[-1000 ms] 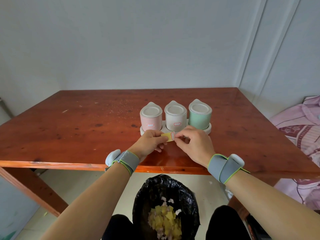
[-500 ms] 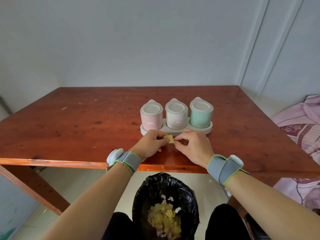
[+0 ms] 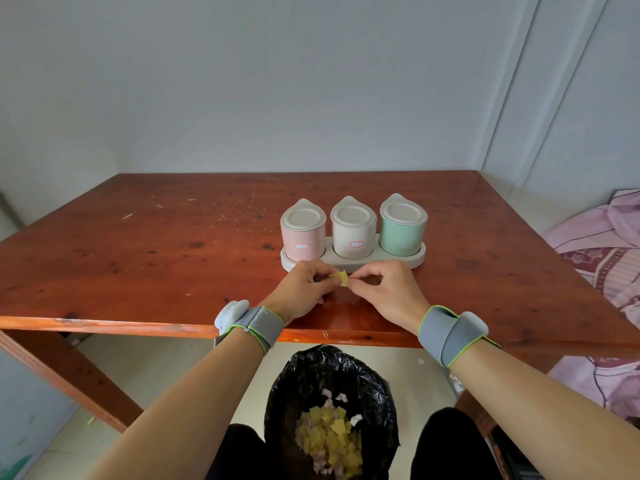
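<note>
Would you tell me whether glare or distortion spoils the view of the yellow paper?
Head view: soft, even light; mild sheen on the table near its front edge; wide lens slants the wall lines; yellow paper between left hand and right hand is sharp.

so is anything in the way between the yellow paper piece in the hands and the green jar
Nothing visible. The left hand and right hand pinch the yellow paper piece just in front of the tray; the green jar stands at its right end, with only the tray's low rim before it.
</note>
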`<state>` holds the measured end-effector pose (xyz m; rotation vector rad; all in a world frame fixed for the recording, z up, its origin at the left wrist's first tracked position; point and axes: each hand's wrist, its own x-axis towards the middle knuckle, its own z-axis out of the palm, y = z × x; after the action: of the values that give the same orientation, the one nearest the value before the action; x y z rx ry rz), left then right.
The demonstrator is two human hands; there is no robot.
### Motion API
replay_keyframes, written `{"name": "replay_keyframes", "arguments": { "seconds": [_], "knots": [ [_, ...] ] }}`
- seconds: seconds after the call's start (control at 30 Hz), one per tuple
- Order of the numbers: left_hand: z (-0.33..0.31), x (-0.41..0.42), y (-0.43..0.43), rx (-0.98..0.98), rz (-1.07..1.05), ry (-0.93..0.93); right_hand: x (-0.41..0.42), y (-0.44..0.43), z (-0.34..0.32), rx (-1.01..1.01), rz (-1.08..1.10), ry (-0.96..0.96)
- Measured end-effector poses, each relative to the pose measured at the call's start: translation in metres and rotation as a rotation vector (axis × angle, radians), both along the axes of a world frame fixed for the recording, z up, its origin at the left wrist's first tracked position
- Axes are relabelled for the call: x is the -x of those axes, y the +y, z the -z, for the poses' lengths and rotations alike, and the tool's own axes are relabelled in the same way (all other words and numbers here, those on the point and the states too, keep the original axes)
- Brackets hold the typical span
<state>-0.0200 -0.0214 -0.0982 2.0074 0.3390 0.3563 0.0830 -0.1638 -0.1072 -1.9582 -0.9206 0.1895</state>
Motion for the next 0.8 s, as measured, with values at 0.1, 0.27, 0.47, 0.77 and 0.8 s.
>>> {"name": "replay_keyframes", "arguments": {
  "seconds": [0.1,0.27,0.47,0.77,0.8],
  "knots": [
    [0.0014,-0.0005,0.0007,-0.021,0.018,0.002,-0.0006,-0.0014,-0.0028,-0.005,-0.015,0.061],
    [0.0029,-0.0008,0.0012,-0.030,0.020,0.004,0.0001,-0.0036,-0.0059,-0.024,-0.037,0.102],
    [0.0004,0.0010,-0.0033,0.102,-0.042,0.005,-0.0003,-0.0008,0.0007,-0.065,0.004,0.061],
    [0.0025,0.0037,-0.0002,0.130,-0.051,0.007,-0.0009,0.0005,-0.0036,-0.068,-0.046,0.086],
    [0.0025,0.0037,0.0001,0.132,-0.044,0.009,-0.0019,0.0000,-0.0040,-0.068,-0.052,0.076]
  ]
}}
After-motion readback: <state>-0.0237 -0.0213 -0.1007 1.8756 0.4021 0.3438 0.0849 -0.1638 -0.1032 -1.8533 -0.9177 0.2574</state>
